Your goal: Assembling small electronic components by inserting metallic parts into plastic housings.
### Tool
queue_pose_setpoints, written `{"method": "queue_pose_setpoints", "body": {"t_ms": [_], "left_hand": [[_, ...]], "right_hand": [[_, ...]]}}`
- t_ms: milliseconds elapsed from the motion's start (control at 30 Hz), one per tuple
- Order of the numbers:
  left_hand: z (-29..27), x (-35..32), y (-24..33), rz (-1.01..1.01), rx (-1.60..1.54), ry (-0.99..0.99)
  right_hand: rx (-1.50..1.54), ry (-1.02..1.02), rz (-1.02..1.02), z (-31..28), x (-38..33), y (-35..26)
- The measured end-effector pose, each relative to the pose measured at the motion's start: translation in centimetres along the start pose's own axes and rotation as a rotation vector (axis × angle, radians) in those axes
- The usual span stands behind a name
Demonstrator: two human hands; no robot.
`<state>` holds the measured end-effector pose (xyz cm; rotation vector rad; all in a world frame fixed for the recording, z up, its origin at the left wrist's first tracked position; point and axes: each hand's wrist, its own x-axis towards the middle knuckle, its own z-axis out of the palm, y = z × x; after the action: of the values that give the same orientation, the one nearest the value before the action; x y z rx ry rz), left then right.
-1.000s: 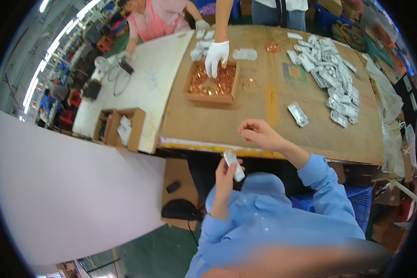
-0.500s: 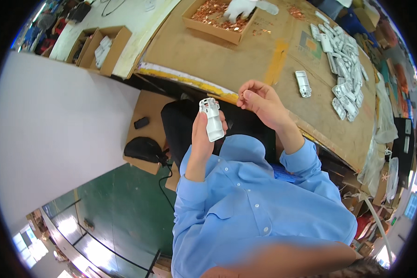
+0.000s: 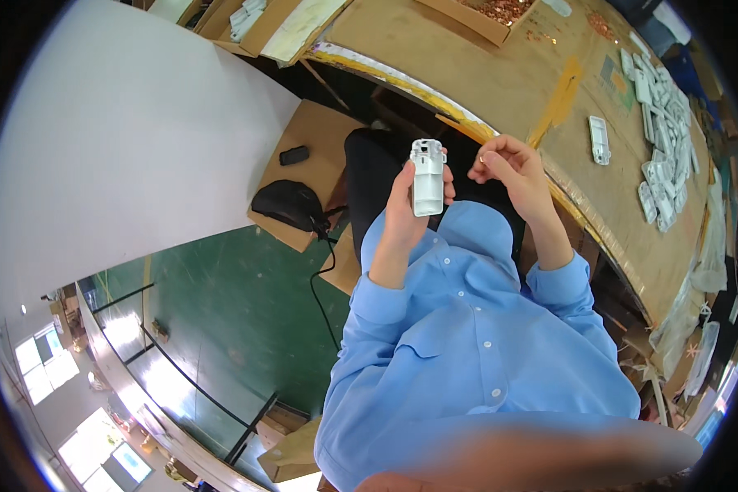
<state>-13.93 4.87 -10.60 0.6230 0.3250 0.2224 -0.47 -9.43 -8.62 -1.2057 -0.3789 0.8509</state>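
Note:
My left hand [image 3: 403,205] is wrapped round a white plastic housing [image 3: 428,184], a long shallow shell held upright with its hollow side showing. Small fittings and openings sit at its top end. To the right and a little apart from it is my right hand [image 3: 517,174], with thumb and forefinger pinched together. A tiny copper-coloured piece [image 3: 482,160] shows at those fingertips; its exact shape is too small to make out. Both hands are in front of the table's edge, above my lap.
On the cardboard-covered table [image 3: 467,66] lies a single white housing [image 3: 599,140], left of a heap of white housings [image 3: 668,123]. A cardboard box of copper pieces [image 3: 476,23] is at the far edge of view. Below left, a black bag [image 3: 287,205] rests on cardboard.
The whole view has shifted, so table and hands appear farther right. The housing is turned more upright. The white-gloved hand in the copper box has left the view.

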Motion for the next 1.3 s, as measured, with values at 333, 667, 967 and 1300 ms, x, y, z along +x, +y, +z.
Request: {"method": "queue_pose_setpoints", "body": {"t_ms": [333,667,967,1300], "left_hand": [[-0.6,0.3,-3.4,-0.173,-0.180,-0.115],[-1.6,-0.6,-3.1,-0.166,-0.119,0.038],[-0.9,-1.8,-1.9,-0.112,0.010,0.010],[-0.9,-2.3,-1.5,-0.021,0.254,0.011]], "right_hand": [[-0.062,0.146,0.075,-2.7,-5.5,3.0],[-0.084,0.164,0.001,-1.3,-6.7,3.2],[-0.519,0.121,-0.255,4.2,-3.2,1.5],[-0.842,0.104,-0.204,5.7,-2.1,1.2]]}}
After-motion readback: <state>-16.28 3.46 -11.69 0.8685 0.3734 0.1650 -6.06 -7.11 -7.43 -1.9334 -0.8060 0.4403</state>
